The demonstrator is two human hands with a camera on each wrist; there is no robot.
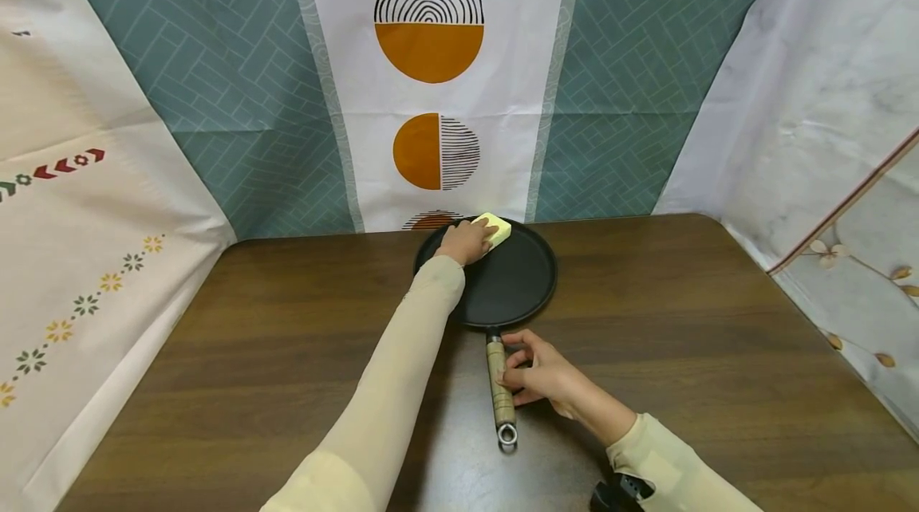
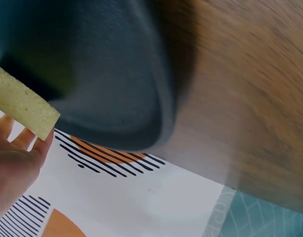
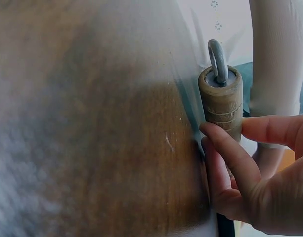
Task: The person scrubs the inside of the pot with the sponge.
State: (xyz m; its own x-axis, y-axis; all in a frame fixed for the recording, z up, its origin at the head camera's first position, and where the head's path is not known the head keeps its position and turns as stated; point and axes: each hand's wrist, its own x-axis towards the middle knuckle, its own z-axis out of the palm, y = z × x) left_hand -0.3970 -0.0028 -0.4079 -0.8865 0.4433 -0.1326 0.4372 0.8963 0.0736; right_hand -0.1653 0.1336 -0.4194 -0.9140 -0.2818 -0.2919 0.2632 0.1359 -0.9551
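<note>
A flat black frying pan (image 1: 511, 281) lies on the table with its wooden handle (image 1: 498, 384) pointing toward me. At the pan's far side my left hand (image 1: 463, 242) holds a pale yellow sponge (image 1: 495, 231) over the cooking surface. In the left wrist view, fingers grip the sponge (image 2: 23, 101) along its edge; whether it touches the pan there is unclear. My right hand (image 1: 542, 372) pinches the handle from the right side. Seen from the right wrist, thumb and fingers sit on either side of the handle (image 3: 221, 106), below its metal hanging ring (image 3: 218, 59).
The brown wooden table (image 1: 287, 352) spreads around the pan. A patterned cloth (image 1: 459, 97) hangs behind the far edge, close to the pan's rim. White printed cloths flank the left (image 1: 86, 257) and right (image 1: 811, 137). A black device (image 1: 621, 492) is strapped at my right wrist.
</note>
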